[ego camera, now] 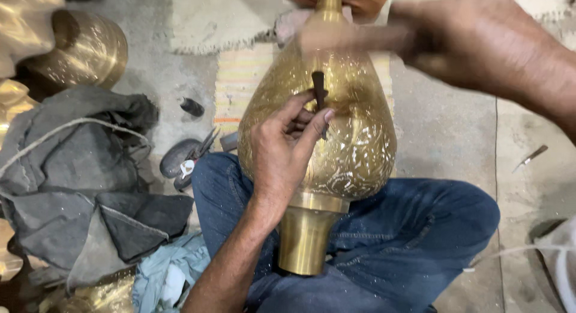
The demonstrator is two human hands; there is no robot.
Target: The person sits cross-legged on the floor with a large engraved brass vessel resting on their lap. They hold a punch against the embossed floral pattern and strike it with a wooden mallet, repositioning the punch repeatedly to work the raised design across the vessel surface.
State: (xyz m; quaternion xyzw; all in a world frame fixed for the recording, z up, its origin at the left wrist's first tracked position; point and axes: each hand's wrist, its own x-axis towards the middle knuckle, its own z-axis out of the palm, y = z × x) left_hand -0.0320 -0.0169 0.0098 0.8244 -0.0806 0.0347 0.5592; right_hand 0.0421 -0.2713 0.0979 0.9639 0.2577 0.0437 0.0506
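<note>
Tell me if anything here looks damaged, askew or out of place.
Nothing looks damaged. The brass vase lies tilted across the lap, steadied by the left hand holding a dark chisel. The right hand is blurred.

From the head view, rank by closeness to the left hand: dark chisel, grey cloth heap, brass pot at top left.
1. Dark chisel: gripped in the left hand, against the brass vase.
2. Grey cloth heap: on the floor, left.
3. Brass pot: top left corner.

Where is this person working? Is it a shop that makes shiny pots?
Probably a metal craft workshop. The left hand holds a small dark chisel against an engraved brass vase, another brass vessel sits nearby, and hand tools lie on the concrete floor.
</note>
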